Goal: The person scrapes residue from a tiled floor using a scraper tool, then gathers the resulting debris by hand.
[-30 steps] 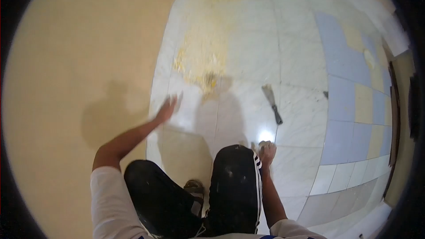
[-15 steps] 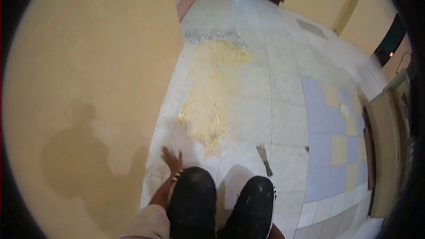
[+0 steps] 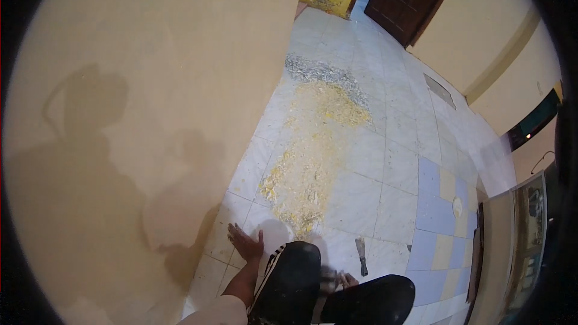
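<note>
My left hand (image 3: 245, 244) has its fingers spread over the pale floor tiles, close to the foot of the beige wall, and holds nothing. Between my dark-clad knees (image 3: 295, 280) the fingers of my right hand (image 3: 347, 280) show, slightly apart, with the rest of that hand hidden by my leg. A scraper (image 3: 362, 257) with a dark handle lies on the tiles ahead of the right knee, apart from both hands. In front of me stretches a patch of yellowish flakes and dust (image 3: 310, 174) on the floor.
Grey flakes (image 3: 328, 73) lie beyond the yellowish patch. The beige wall (image 3: 168, 42) runs along my left. At right are blue and yellow tiles (image 3: 435, 204) with a round pale thing (image 3: 457, 206) on them, and a glass-fronted cabinet (image 3: 524, 222). A brown door (image 3: 409, 0) stands at the back.
My view has shifted and tilted, so the floor and scraper appear lower. The fingers of my right hand have come into sight between my knees. My left hand stays spread near the wall.
</note>
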A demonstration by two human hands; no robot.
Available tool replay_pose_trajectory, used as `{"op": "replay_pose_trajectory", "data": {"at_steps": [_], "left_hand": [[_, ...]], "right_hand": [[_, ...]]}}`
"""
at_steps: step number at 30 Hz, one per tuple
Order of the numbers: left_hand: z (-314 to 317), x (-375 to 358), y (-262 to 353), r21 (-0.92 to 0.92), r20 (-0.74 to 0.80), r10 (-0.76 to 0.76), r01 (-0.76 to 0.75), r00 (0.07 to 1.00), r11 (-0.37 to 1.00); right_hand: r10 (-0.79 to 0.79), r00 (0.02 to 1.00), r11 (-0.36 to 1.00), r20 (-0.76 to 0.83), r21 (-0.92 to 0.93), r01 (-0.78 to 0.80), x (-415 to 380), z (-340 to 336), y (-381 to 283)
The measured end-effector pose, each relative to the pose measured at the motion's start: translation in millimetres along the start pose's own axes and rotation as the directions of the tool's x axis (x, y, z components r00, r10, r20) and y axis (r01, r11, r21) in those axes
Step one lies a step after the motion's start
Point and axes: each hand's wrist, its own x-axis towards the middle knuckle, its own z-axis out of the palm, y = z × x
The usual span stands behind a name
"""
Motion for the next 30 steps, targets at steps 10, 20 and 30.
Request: {"op": "replay_pose_trajectory", "data": {"at_steps": [10, 20, 30], "left_hand": [[22.5, -4.2, -19.0, -0.102, -0.106, 0.189, -0.2, 0.976, 0.974], [29.0, -41.4, -13.5, -0.418, 0.021, 0.361, -0.32, 0.932, 0.85], [65.5, -69.0, 122.8, -0.251, -0.021, 0.257, -0.254, 0.966, 0.934]], "right_hand": [[-0.111, 0.987, 0.992, 0.119, 0.074, 0.103, 37.3, -3.1, 4.0], [-0.09, 0.996, 0.913, 0.014, 0.4, 0.077, 38.2, 19.2, -18.4], [-0.115, 0.992, 0.899, 0.042, 0.429, 0.086, 32.1, 3.4, 11.9]]}}
